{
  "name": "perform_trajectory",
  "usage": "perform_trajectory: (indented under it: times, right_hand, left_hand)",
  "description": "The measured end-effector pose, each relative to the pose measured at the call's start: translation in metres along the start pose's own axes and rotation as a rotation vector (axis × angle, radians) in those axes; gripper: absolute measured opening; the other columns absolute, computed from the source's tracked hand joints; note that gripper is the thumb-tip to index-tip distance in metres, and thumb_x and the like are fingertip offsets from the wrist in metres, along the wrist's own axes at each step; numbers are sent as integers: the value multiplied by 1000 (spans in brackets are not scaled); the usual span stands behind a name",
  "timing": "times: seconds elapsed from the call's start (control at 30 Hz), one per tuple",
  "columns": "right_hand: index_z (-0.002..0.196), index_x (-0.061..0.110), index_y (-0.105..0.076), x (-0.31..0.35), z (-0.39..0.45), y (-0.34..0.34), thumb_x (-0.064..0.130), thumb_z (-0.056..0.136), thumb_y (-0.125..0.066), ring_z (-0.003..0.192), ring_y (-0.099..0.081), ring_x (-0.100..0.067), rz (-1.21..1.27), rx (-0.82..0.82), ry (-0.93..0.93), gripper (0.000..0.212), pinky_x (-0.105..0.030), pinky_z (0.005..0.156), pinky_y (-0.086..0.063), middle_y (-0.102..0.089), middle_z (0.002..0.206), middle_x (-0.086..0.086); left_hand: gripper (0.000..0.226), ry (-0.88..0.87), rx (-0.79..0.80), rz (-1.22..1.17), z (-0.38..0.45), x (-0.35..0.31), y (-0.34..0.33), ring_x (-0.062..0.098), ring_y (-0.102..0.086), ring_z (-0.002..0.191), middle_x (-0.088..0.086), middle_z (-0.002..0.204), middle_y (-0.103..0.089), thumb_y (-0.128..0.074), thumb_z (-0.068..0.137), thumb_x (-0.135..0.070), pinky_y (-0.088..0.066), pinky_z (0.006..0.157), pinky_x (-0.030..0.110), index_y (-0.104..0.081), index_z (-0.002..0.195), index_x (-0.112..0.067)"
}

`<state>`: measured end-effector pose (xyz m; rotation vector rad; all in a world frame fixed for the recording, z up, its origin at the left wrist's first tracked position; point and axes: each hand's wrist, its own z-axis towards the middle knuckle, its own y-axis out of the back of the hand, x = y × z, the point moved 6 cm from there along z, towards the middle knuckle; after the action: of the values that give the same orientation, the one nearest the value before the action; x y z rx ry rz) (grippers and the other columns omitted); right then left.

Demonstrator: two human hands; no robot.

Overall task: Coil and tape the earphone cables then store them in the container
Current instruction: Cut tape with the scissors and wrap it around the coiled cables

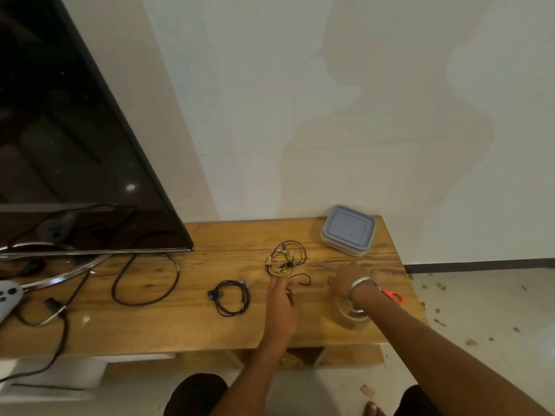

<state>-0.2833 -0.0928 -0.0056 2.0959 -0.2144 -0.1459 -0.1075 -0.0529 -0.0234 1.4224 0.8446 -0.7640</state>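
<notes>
Work on the bench [186, 331] from largest item to smallest. The container [348, 230] sits lidded at the far right corner; expect rigid, light plastic, so lift the lid by its rim. The tape roll [351, 316] lies near the front right edge, partly under your right wrist (clear film, likely slippery; find the free end first). The coiled earphone [232, 297] rests mid-bench; the loose earphone cable [286, 261] lies just beyond it. Both should be thin, limp and featherweight: take hold of the bundled loops, never the earbuds. Your left grip [280, 304] is relaxed, fingertips near the cable's trailing end. Your right grip [350, 279] rests flat, holding nothing.
</notes>
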Motion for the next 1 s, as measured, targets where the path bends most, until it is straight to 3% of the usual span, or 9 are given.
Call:
perform_trajectory:
  times: [0.1, 0.27, 0.47, 0.63, 0.77, 0.87, 0.93, 1.0]
  right_hand:
    - [108, 18, -64, 17, -1, 0, 54, 87, -43, 107, -58, -29, -94, -9, 4, 47, -47, 97, -44, -64, 117, -7]
    - [122, 18, -57, 30, -9, 5, 18, 92, -46, 115, -56, -29, -200, -77, -20, 33, -44, 96, -44, -59, 127, -5]
    - [121, 14, -57, 38, -14, 3, 5, 92, -47, 109, -60, -28, -223, -119, 8, 32, -39, 86, -51, -62, 122, -6]
    - [121, 13, -58, 42, -17, 3, 7, 94, -45, 112, -59, -27, -280, -108, 111, 30, -40, 90, -51, -61, 123, -7]
    - [113, 11, -61, 36, -25, 14, 15, 93, -45, 107, -61, -28, -257, -117, 262, 25, -37, 87, -51, -63, 117, -11]
    - [86, 5, -63, 30, -32, 28, 19, 92, -45, 81, -58, -30, -86, -92, 405, 24, -33, 76, -50, -59, 87, -18]
    - [90, 1, -67, 26, -37, 31, 20, 93, -47, 82, -58, -29, 54, -80, 505, 28, -33, 74, -47, -62, 89, -16]
    - [98, 8, -67, 23, -42, 28, 22, 94, -49, 87, -58, -20, 174, -87, 573, 23, -31, 77, -45, -65, 101, -8]
  left_hand:
    - [29, 17, 19, -49, -15, -2, -4, 4, -54, 97, -8, 107, -53, -48, 93, 0, -48, 85, 17, -60, 105, -23]
    - [36, 8, 40, -56, -23, -1, 1, 3, -55, 97, -7, 106, -54, -47, 90, 6, -46, 84, 12, -59, 103, -25]
    - [31, 52, 66, -50, -31, 5, 2, 4, -54, 95, -11, 101, -51, -48, 91, 3, -44, 82, 8, -60, 106, -20]
    - [29, 68, 126, -84, -36, 1, 0, 5, -54, 95, -10, 107, -51, -52, 91, -1, -44, 78, 6, -59, 110, -22]
    - [34, 19, 252, -166, -36, -9, -1, -3, -47, 110, -11, 122, -48, -61, 90, -15, -36, 88, 4, -54, 121, -26]
    - [49, 13, 346, -259, -33, -18, -4, -6, -41, 124, -19, 136, -43, -67, 85, -36, -34, 100, 15, -48, 130, -39]
    - [60, -20, 390, -278, -31, -27, -6, -7, -38, 129, -23, 140, -42, -70, 81, -41, -35, 100, 14, -43, 134, -45]
    - [66, -42, 421, -273, -28, -34, -7, -9, -38, 128, -25, 141, -42, -72, 80, -37, -37, 97, 11, -40, 137, -45]
